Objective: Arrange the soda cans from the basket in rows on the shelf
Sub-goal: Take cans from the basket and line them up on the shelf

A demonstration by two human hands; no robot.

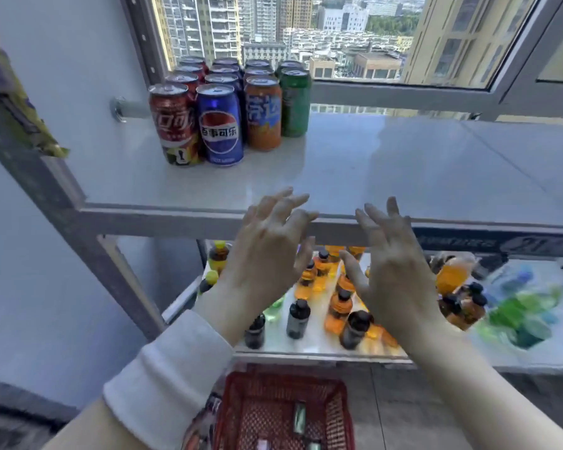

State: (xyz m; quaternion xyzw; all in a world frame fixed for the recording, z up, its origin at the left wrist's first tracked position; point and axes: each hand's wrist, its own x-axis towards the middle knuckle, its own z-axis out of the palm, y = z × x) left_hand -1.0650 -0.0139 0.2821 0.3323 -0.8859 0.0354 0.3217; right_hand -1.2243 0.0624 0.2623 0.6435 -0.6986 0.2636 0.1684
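Soda cans stand in rows at the back left of the top shelf point(371, 177): a red cola can point(173, 125), a blue Pepsi can point(220, 125), an orange can point(263, 113) and a green can point(295, 103) in front, more cans behind them. My left hand point(270, 245) and my right hand point(390, 258) hover side by side in front of the shelf's front edge, fingers spread, holding nothing. The red basket point(241, 414) sits on the floor below my hands, with at least one can lying in it.
The lower shelf point(533, 358) carries several small bottles of orange and dark drink plus green and blue plastic bottles at the right. A window and its frame rise behind the top shelf. A grey upright of the rack runs down at the left.
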